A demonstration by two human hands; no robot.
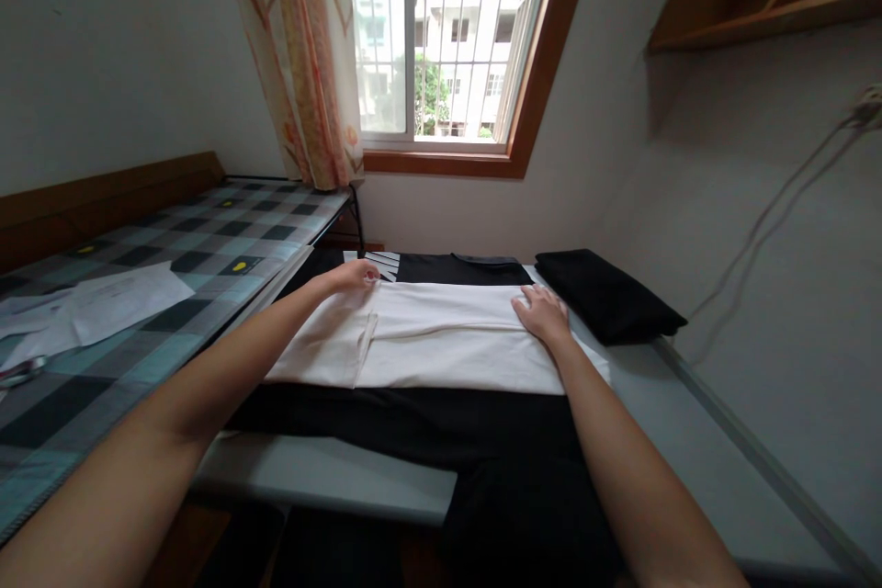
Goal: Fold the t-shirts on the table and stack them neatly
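The white garment [455, 354] looks like plain matt cloth, smooth but for a few soft creases, and the black cloth [406, 427] beneath it is just as dull. At far right I see a folded black bundle [610, 294], also matt fabric. The pale tabletop [337, 469] is hard and smooth, with a faint sheen. Over on the left, the checked mattress [289, 225] has a woven-looking cover, with thin, crinkled paper sheets [124, 299] on it, beside a brown wooden board [103, 207]. At the far side hang soft printed cloth curtains [310, 46], next to clear window glass [382, 28] in glossy reddish wood trim [555, 55].
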